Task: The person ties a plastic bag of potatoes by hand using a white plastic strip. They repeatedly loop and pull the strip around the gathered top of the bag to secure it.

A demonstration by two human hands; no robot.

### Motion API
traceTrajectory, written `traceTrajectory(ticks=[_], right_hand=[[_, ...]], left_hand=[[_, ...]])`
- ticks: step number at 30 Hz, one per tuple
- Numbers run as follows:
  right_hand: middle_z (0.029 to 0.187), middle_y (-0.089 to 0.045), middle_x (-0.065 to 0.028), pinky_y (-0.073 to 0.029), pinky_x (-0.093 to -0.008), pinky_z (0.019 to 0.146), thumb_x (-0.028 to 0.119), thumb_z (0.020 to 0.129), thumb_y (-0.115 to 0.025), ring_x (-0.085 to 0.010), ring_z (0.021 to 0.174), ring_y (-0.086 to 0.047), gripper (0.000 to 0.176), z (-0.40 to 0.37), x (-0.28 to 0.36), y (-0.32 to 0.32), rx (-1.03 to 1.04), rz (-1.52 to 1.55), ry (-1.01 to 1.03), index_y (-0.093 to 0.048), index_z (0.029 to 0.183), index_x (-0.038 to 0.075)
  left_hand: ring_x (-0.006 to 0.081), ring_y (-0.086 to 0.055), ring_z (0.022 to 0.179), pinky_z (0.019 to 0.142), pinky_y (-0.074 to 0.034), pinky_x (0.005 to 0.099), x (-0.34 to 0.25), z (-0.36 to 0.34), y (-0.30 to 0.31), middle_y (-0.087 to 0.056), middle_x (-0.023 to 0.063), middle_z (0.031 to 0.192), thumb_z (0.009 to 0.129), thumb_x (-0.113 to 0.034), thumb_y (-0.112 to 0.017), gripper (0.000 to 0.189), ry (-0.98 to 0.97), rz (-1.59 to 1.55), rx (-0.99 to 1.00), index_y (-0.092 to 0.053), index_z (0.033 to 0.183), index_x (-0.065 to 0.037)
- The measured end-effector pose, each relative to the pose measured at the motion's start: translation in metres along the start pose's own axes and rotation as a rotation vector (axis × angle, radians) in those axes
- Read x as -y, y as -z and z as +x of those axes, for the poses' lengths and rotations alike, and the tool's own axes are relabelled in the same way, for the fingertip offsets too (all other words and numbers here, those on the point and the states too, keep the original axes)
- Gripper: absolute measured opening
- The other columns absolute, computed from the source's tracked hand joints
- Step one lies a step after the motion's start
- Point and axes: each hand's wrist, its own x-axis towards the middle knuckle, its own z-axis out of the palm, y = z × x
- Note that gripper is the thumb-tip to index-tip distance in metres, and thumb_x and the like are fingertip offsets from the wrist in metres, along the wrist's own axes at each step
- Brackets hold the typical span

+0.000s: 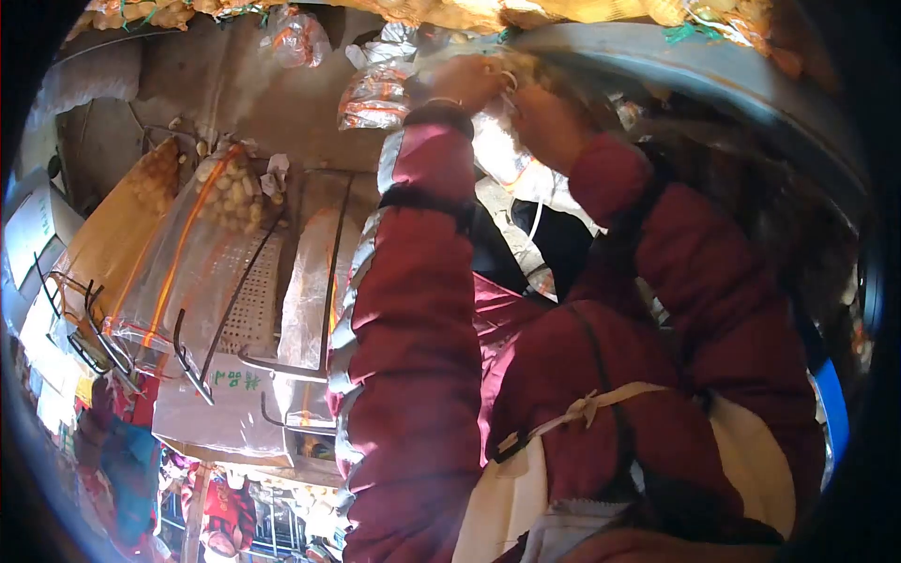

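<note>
Both arms, in maroon sleeves, reach toward the top middle of the view. My left hand (466, 81) has its fingers bent in and meets my right hand (552, 129) at the fingertips. A thin white cord (510, 82) shows where they meet. Fingers of both hands look closed, but glare and blur hide what is pinched. Just below and between them is a brightly lit white plastic bag (502, 150), its lower part by my lap. A clear plastic bag with red print (371, 98) lies beside my left hand.
To the left, clear bags with orange stripes (192, 244) hold peanut-like pieces on a rack with black metal hooks (192, 361). Below stands a white box (225, 408) with green lettering. Net sacks (450, 14) line the top. A grey curved edge (657, 61) runs at upper right. Another person (221, 511) is at lower left.
</note>
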Motion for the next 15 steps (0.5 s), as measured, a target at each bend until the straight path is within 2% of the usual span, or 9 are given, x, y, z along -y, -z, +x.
traceTrajectory(ticks=[2, 4, 7, 10, 12, 13, 15], right_hand=[[0.078, -0.060, -0.0195, -0.047, -0.0449, 0.068, 0.015, 0.080, -0.055, -0.0355, 0.078, -0.060, 0.014, 0.000, -0.001, -0.008, -0.002, -0.015, -0.032, -0.062, 0.080, 0.003], [0.079, -0.060, -0.0196, -0.047, -0.0455, 0.069, 0.016, 0.080, -0.056, -0.0355, 0.079, -0.061, 0.014, 0.007, 0.000, -0.010, -0.011, -0.019, -0.054, -0.063, 0.079, 0.004], [0.079, -0.061, -0.0199, -0.047, -0.0451, 0.069, 0.016, 0.077, -0.058, -0.0354, 0.079, -0.061, 0.014, 0.017, -0.005, -0.010, 0.100, -0.120, -0.096, -0.064, 0.079, 0.003], [0.076, -0.061, -0.0200, -0.047, -0.0435, 0.066, 0.016, 0.073, -0.059, -0.0341, 0.071, -0.061, 0.015, 0.025, -0.030, -0.029, 0.037, -0.209, -0.105, -0.064, 0.080, 0.003], [0.068, -0.065, -0.0148, -0.049, -0.0396, 0.055, 0.013, 0.073, -0.059, -0.0274, 0.061, -0.064, 0.015, 0.034, -0.051, -0.036, 0.051, 0.161, -0.104, -0.068, 0.073, 0.002], [0.068, -0.065, -0.0148, -0.049, -0.0396, 0.055, 0.013, 0.073, -0.059, -0.0274, 0.061, -0.064, 0.015, 0.033, -0.051, -0.031, 0.058, 0.158, -0.107, -0.068, 0.073, 0.002], [0.055, -0.057, -0.0051, -0.041, -0.0315, 0.042, 0.008, 0.073, -0.058, -0.0169, 0.048, -0.055, 0.010, 0.035, -0.052, -0.017, 0.263, 0.754, -0.379, -0.065, 0.068, 0.004]], left_hand=[[0.0284, -0.065, 0.072, 0.067, -0.050, 0.0387, -0.003, -0.001, -0.001, -0.066, 0.0149, 0.078, 0.068, -0.042, -0.066, 0.038, -0.018, -0.017, 0.005, -0.068, 0.081, -0.006], [0.0288, -0.064, 0.073, 0.066, -0.050, 0.0394, -0.006, -0.004, -0.004, -0.066, 0.0158, 0.077, 0.068, -0.047, -0.066, 0.042, 0.005, 0.038, -0.094, -0.068, 0.079, -0.006], [0.0302, -0.064, 0.074, 0.066, -0.049, 0.0400, -0.004, -0.007, -0.011, -0.066, 0.0164, 0.076, 0.067, -0.049, -0.067, 0.045, -0.028, 0.095, -0.197, -0.067, 0.079, -0.006], [0.0313, -0.064, 0.076, 0.069, -0.049, 0.0405, -0.003, -0.007, -0.009, -0.065, 0.0170, 0.077, 0.067, -0.049, -0.066, 0.046, 0.022, 0.032, -0.110, -0.067, 0.080, -0.005], [0.0315, -0.064, 0.077, 0.069, -0.049, 0.0405, 0.005, -0.003, -0.012, -0.066, 0.0171, 0.077, 0.067, -0.049, -0.066, 0.046, 0.043, -0.020, -0.089, -0.067, 0.081, -0.005], [0.0318, -0.064, 0.077, 0.070, -0.049, 0.0404, 0.004, -0.004, -0.012, -0.066, 0.0171, 0.077, 0.067, -0.049, -0.065, 0.046, 0.057, -0.069, -0.068, -0.066, 0.082, -0.005], [0.0317, -0.064, 0.076, 0.069, -0.050, 0.0403, 0.001, -0.007, -0.013, -0.066, 0.0171, 0.078, 0.068, -0.047, -0.065, 0.045, 0.047, -0.073, -0.098, -0.066, 0.082, -0.005]])
